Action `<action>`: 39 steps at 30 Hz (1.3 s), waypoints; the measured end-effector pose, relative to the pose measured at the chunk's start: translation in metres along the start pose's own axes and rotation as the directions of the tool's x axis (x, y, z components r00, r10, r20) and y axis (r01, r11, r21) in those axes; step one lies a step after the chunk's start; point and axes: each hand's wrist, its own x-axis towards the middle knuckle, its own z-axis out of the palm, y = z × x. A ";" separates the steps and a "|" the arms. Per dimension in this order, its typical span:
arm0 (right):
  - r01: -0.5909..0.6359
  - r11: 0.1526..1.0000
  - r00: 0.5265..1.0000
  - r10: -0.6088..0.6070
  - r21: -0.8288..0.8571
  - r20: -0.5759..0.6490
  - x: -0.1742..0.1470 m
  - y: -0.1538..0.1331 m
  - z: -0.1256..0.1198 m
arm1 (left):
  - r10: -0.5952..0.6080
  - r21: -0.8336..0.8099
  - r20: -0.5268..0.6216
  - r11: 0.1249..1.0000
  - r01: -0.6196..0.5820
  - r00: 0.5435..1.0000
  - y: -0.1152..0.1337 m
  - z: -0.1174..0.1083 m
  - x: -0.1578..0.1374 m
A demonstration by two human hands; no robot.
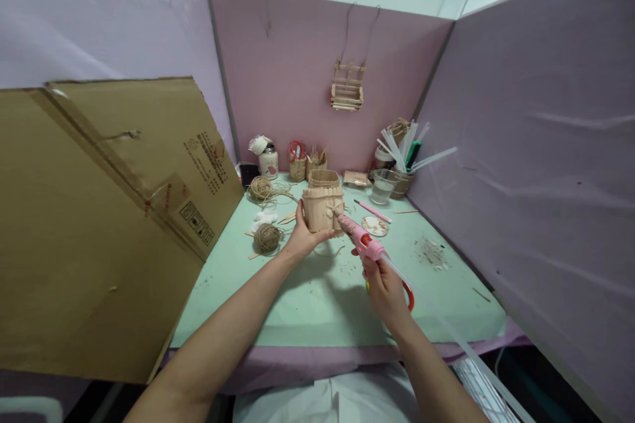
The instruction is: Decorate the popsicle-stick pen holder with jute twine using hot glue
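My left hand grips a small pot covered in pale wooden strips, holding it above the table from its left side and underneath. A braided band runs round the pot's upper edge, and a bow-like decoration sits on its front. In my right hand is a pink hot glue gun, its nozzle at the decoration; whether it touches cannot be made out. A long clear glue stick trails from the gun's back. Partly hidden by my right hand, scissors with a red handle lie on the table.
Twine balls lie left of the pot, with a woven container behind it. Further right are a pink pen-like tool, a clear cup, and glue sticks in a holder. A large cardboard sheet leans at left.
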 end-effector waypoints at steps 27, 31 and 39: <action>0.005 0.999 1.000 -0.005 -0.049 0.006 -0.001 -0.004 -0.001 | 0.008 0.019 -0.007 1.000 -0.008 1.000 -0.001 -0.001 0.001; -0.005 0.998 1.000 0.005 -0.055 0.002 -0.001 -0.004 -0.001 | 0.011 0.033 -0.005 0.999 -0.011 1.000 -0.002 -0.001 0.001; 0.002 0.999 1.000 -0.002 -0.053 0.001 -0.002 -0.003 -0.001 | 0.013 0.056 0.007 0.998 -0.014 1.000 -0.001 -0.001 0.000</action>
